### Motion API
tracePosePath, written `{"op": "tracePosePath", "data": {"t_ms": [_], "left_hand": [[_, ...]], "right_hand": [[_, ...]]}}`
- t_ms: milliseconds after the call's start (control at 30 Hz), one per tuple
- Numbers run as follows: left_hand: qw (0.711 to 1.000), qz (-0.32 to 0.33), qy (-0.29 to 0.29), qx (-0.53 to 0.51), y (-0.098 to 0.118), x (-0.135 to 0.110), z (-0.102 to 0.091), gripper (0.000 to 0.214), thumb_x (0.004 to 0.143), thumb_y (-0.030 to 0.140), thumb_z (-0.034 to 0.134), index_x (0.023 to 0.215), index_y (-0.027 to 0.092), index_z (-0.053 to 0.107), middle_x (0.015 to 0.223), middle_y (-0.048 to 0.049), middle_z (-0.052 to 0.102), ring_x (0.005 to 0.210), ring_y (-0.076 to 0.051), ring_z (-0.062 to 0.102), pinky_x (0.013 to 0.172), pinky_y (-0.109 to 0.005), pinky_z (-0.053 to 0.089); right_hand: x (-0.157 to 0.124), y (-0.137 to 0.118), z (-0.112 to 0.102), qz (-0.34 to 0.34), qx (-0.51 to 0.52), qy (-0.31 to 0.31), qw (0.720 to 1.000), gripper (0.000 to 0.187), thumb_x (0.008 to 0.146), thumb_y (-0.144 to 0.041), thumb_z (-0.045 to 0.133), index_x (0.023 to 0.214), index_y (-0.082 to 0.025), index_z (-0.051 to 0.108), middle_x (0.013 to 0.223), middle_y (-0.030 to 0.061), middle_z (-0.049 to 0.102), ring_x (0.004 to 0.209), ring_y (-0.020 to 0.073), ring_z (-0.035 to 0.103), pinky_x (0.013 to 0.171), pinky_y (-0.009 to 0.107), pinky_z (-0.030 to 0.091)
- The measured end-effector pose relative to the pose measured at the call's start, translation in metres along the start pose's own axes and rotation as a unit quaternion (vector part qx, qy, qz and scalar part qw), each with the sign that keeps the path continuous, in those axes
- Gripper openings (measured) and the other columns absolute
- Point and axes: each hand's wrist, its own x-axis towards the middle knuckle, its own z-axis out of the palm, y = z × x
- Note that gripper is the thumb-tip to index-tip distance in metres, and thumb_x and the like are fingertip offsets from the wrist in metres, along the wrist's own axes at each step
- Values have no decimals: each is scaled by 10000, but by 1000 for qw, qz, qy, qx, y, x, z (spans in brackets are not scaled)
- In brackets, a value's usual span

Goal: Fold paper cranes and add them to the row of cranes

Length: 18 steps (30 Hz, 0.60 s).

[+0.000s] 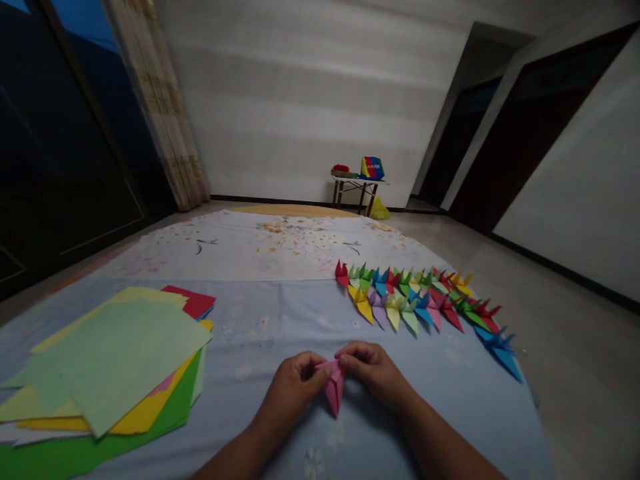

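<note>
A small pink folded paper piece (334, 388) is pinched between both my hands, low over a light blue sheet (270, 320). My left hand (291, 393) has its fingers closed on the piece's left side. On the right side, my right hand (376, 372) grips the top edge with closed fingers. The paper's pointed end hangs down toward me. Beyond my right hand lie several finished folded paper cranes (420, 301) in many colours, set in rows.
A loose stack of coloured paper sheets (110, 360) lies at the left on the blue sheet. A floral cloth (260, 243) spreads farther back. A small table (356, 185) with colourful items stands by the far wall. Bare floor (565, 347) runs along the right.
</note>
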Motion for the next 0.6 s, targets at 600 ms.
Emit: {"op": "tracePosePath", "data": {"t_ms": [600], "left_hand": [[999,4,8,31,-2,2,2,238,719,366,593,703,133,634,638,-22,623,619,-154,551,596,-239,401]], "right_hand": [[-1,3,-1,-19,16,3,1000,239,703,-369,678,763,-138,681,666,2,624,608,93,510,619,228,383]]}}
